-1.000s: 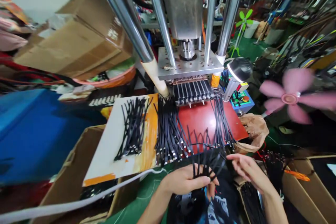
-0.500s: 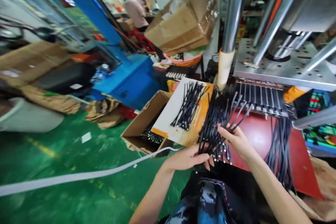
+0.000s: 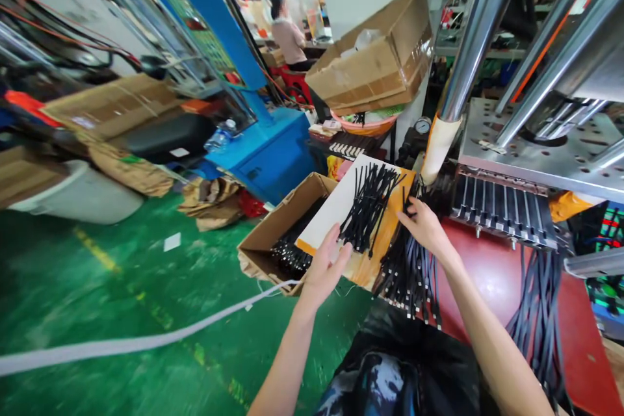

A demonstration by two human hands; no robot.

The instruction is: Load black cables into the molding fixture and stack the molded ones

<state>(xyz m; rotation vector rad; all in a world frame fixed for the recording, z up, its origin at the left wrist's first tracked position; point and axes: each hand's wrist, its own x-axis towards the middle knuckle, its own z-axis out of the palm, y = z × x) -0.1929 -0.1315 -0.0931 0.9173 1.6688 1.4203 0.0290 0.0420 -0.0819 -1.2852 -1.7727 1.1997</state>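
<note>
My left hand (image 3: 325, 268) is open, thumb and fingers spread, at the near edge of a white and orange board (image 3: 319, 221). Just beyond its fingertips, a bundle of thin black cables (image 3: 369, 207) with small end connectors lies across the board. My right hand (image 3: 425, 226) reaches over the board's right side, its thumb and forefinger apart and the other fingers curled and partly hidden. Below its palm, a larger pile of black cables (image 3: 409, 270) hangs over the red table's (image 3: 480, 273) near edge, silvery tips towards me.
A cardboard box (image 3: 258, 244) of cables stands left of the board. On the right is a press with metal columns (image 3: 487, 32) above a slotted fixture (image 3: 504, 205). More cables (image 3: 539, 318) hang at the right. A person (image 3: 288, 36) sits in the background.
Both hands have let go of the cables they held. My left hand has moved left and up to the board; my right hand has moved up. The camera view has shifted.
</note>
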